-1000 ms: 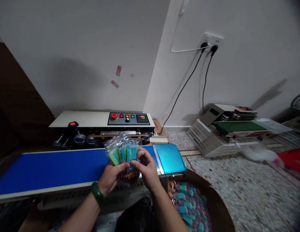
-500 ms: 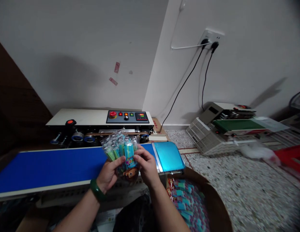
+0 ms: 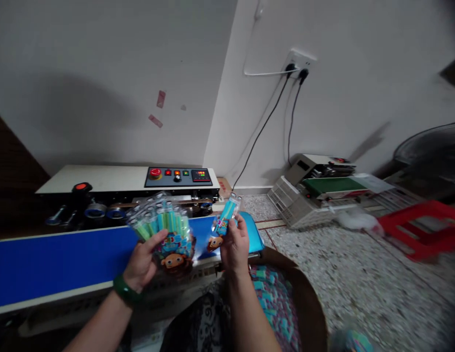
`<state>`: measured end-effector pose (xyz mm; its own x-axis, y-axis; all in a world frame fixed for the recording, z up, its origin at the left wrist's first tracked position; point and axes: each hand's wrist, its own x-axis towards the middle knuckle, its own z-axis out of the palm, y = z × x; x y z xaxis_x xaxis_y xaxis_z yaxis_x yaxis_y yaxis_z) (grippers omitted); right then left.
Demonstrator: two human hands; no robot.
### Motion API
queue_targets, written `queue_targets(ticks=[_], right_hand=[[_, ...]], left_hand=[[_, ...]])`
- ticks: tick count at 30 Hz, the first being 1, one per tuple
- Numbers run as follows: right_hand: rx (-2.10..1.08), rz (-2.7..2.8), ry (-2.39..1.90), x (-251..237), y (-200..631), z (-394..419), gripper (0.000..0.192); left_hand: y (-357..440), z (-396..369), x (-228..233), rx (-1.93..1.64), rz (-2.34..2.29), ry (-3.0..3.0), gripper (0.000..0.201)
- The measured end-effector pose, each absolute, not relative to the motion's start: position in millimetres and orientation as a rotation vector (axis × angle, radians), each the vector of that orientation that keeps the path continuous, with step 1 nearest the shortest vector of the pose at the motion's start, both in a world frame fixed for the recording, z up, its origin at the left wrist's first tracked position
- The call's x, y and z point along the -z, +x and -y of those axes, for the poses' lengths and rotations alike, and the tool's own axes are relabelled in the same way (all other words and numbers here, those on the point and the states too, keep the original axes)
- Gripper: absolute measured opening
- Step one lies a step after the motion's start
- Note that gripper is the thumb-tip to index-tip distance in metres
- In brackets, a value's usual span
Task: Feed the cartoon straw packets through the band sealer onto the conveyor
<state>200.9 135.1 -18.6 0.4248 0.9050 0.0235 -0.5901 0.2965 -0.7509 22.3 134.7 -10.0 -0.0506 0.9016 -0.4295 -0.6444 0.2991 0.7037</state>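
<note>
My left hand (image 3: 141, 261) grips a fanned stack of clear packets (image 3: 162, 229) holding green and blue sticks, with a cartoon face printed low on the front one. My right hand (image 3: 235, 244) pinches a single packet (image 3: 226, 218) of the same kind, held upright and apart from the stack, to its right. Both hands hover over the right end of a blue conveyor belt (image 3: 62, 259) on a band sealing machine (image 3: 135, 183).
A brown round bin (image 3: 304, 305) full of the same packets sits below my right arm. A second sealing machine (image 3: 319, 188) lies on the speckled floor at right, with a red stool (image 3: 420, 225) beyond it. Black cables run up to a wall socket (image 3: 297, 66).
My right hand has drawn one packet out of the stack and moved it right. The left hand and stack shifted left, and the view has turned to the right.
</note>
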Motion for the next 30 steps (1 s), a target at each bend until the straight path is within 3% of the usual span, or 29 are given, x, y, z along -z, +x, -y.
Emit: queue_targets(ticks=[2,11,15,21,30], right_hand=[[-0.992,0.534,-0.783,19.5,213.9,-131.9,0.031],[-0.986,0.848,-0.898,12.9,198.3,-106.5,0.020],[-1.008,0.829,-0.843,3.3,197.3,-105.0,0.028],[-1.165,0.977,-0.937,3.9,201.8,-107.3,0.021],[-1.258,0.605,-1.123,60.7,250.7,-156.0,0.026]], left_hand=[[18.0,-133.2,11.0,-1.182,-0.969,0.354,0.016],[49.4,-102.7,3.1,-0.766,-0.654,0.514,0.031],[51.0,-106.1,3.9,-0.780,-0.671,0.529,0.036],[43.3,-112.7,17.9,-0.824,-0.719,0.513,0.041],[16.7,-127.9,24.6,-1.062,-0.946,0.494,0.020]])
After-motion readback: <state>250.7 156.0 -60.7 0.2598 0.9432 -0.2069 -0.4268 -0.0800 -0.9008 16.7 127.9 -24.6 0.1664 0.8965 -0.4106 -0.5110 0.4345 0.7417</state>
